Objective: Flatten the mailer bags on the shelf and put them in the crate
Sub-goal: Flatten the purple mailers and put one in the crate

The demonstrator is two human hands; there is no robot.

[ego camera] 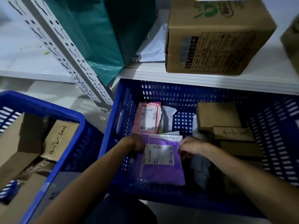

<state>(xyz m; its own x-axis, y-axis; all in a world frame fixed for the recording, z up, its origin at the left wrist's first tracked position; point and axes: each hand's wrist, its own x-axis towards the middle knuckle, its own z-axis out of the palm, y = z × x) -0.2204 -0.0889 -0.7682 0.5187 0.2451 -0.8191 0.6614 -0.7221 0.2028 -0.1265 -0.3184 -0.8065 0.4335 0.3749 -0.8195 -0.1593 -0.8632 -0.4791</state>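
Head view: one dim look down.
Purple mailer (160, 165): held label-up over the blue crate (161, 89), at its 6 o'clock side.
Left hand (135, 145): fingers clamped on the mailer's 9 o'clock edge.
Right hand (191, 147): fingers pinching its 3 o'clock edge.
Pink mailers (147, 118): in the crate, at 12 o'clock from it.

Can't read the label on the purple mailer (161, 173) — too blurred. Can't finish the handwritten code on the small box (233, 134) either, smeared at the end. Crops left crate (40, 102), green bag (100, 38), big carton (218, 42) at frame edges. Mostly hides crate (178, 92) floor under parcels (147, 118).
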